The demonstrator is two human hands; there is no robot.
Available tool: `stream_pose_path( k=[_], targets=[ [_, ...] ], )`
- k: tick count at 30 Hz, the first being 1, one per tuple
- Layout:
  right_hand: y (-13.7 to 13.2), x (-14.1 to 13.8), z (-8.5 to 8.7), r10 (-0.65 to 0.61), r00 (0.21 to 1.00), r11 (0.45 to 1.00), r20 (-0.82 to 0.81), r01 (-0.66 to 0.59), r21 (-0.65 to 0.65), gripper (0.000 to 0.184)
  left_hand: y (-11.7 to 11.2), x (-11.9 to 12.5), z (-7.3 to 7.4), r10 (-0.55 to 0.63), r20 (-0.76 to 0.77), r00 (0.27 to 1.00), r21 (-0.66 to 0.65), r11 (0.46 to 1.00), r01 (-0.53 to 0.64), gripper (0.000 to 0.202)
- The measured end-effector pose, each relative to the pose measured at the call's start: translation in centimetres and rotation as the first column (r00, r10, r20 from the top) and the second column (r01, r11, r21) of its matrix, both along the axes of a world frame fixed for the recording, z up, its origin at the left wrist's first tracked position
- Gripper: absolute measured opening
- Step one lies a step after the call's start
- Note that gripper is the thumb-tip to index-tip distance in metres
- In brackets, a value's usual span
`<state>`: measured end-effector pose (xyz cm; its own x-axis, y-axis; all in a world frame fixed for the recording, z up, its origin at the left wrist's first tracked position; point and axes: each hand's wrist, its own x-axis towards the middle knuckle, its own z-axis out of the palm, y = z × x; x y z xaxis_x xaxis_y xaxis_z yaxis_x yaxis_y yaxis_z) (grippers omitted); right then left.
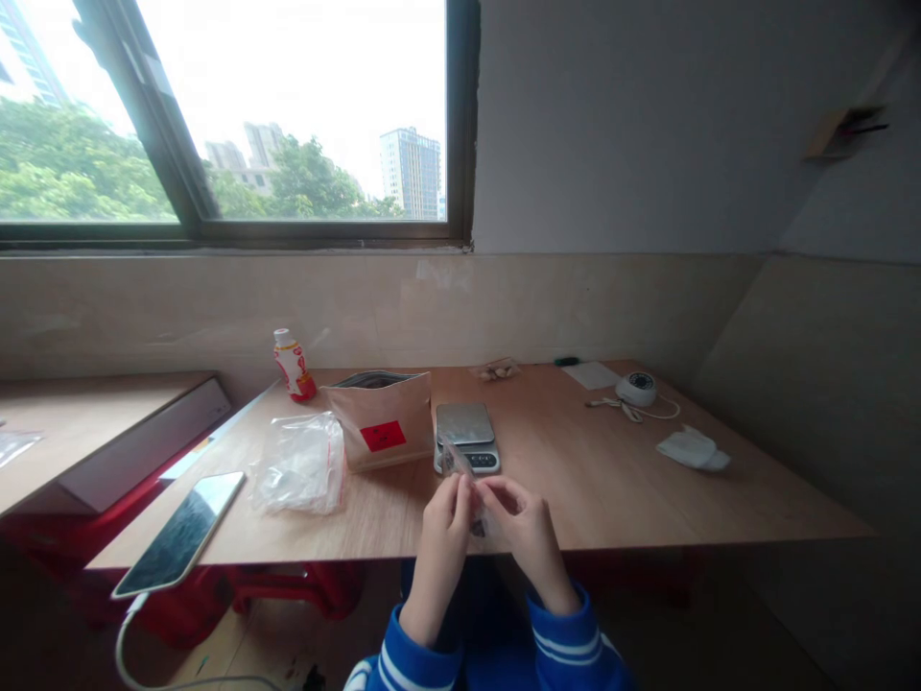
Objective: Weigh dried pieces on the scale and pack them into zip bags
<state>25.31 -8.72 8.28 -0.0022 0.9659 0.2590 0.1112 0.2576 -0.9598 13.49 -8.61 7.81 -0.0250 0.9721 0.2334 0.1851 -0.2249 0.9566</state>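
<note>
**A:** Here, at the near edge of the desk (611,480), both hands meet over a small clear bag (456,459). Who has it?

**B:** Both. The left hand (440,528) and the right hand (529,533) pinch it low down, with the fingers (460,491) narrowed on the plastic and the fingertips almost touching each other.

**A:** And which way does the bag run?

**B:** Its long axis stands nearly upright, tilted a little up and to the left. The free end rises above the fingers toward the scale (465,424), which sits just behind. The lower end hangs between the two hands. What is inside is too small to tell.

**A:** Is either hand nearer?

**B:** Hardly. The bag leans toward the left hand, so that thumb lies closest along it. The right hand grips from the other side.

**A:** And around them?

**B:** A brown pouch (380,422) with a red label stands open just left of the scale. A plastic heap (298,465) lies beside the pouch. A phone (183,533) on its cable lies at the desk's left corner, well apart from the hands. A bottle (293,365) stands by the wall.
</note>
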Motion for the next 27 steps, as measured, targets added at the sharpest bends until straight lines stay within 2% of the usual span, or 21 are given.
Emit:
stream_pose_path(
  k=[5,9,14,20,22,24,25,27],
  targets=[
    [0.1,-0.2,0.0,0.042,0.994,0.999,-0.097,-0.044,-0.025,0.035,-0.4,0.2,0.1,0.048,-0.041,0.998,0.027,0.999,-0.047,0.035],
    [0.0,0.0,0.1,0.050,0.996,0.999,-0.067,-0.051,-0.013,0.033,-0.4,0.2,0.3,0.042,-0.032,0.999,0.002,0.999,-0.042,0.035],
    [-0.1,-0.2,0.2,0.025,0.999,1.000,-0.040,-0.025,0.015,0.029,0.1,0.2,0.2,0.055,-0.012,0.998,0.030,0.998,-0.054,0.032],
    [-0.2,-1.1,0.0,-0.142,0.990,0.990,-0.010,0.142,0.011,0.028,-0.3,0.6,-0.2,0.123,0.000,0.992,0.078,0.989,-0.122,0.027],
    [0.2,-0.6,-0.1,-0.279,0.960,0.960,-0.031,0.280,0.023,0.031,-0.9,0.4,-0.2,0.200,-0.007,0.980,0.106,0.974,-0.198,0.029],
    [0.8,0.3,0.0,-0.420,0.902,0.905,-0.097,0.425,0.035,0.034,-1.5,-0.1,0.1,0.264,-0.005,0.964,0.119,0.958,-0.262,0.034],
    [1.1,0.8,0.2,-0.453,0.882,0.887,-0.131,0.461,0.039,0.035,-1.6,-0.5,0.1,0.264,-0.004,0.965,0.125,0.957,-0.261,0.036],
    [1.6,1.6,1.1,-0.447,0.877,0.886,-0.173,0.462,0.052,0.037,-1.7,-1.3,0.0,0.192,0.010,0.981,0.140,0.971,-0.191,0.039]
  ],
)
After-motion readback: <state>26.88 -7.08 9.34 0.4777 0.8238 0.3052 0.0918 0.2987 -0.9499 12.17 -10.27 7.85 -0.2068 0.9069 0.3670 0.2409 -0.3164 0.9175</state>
